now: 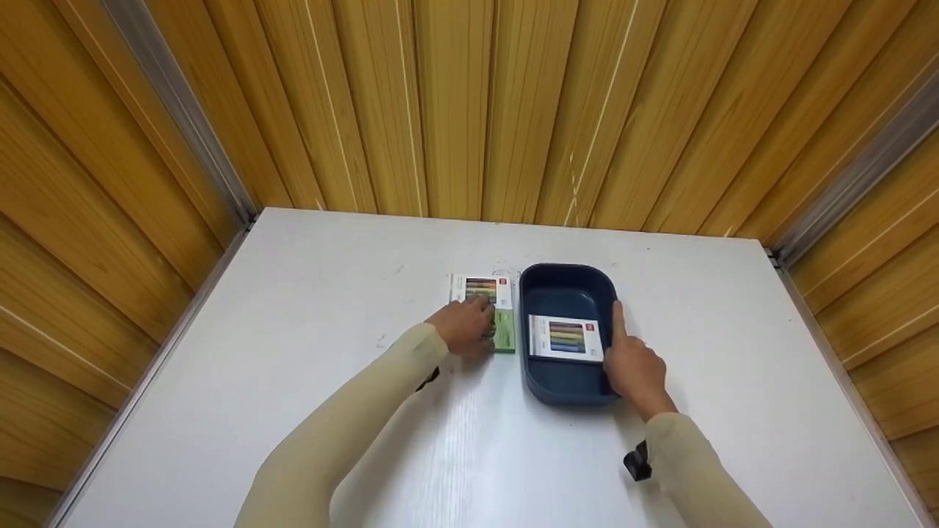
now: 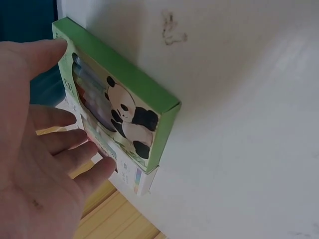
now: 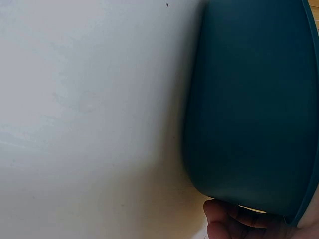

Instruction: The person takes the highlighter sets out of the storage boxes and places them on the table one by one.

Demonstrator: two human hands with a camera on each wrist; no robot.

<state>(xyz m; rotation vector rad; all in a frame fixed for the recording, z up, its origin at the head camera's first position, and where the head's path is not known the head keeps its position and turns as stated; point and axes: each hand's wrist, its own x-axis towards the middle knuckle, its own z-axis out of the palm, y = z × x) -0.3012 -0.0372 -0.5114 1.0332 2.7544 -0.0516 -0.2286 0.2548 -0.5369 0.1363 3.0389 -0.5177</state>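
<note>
A dark blue plastic bin point(image 1: 565, 396) with rounded corners stands on the white table. Inside it lies a white crayon box point(image 1: 543, 337) with coloured sticks pictured on its front. Left of the bin lie a similar white box point(image 1: 503, 290) and, nearer me, a green box with a panda point(image 2: 132, 117) and coloured sticks showing. Over these two boxes is my left hand point(image 1: 466, 326), its fingers loosely spread and its thumb by the green box's edge. My right hand point(image 1: 637, 370) holds the bin's right side, index finger stretched along the wall; its thumb is mostly hidden.
The white table point(image 1: 330, 293) carries a few dark smudges. Wood-patterned panels point(image 1: 455, 110) rise behind it and on both sides, with metal posts at the back corners. A black strap piece point(image 1: 638, 462) hangs at my right wrist.
</note>
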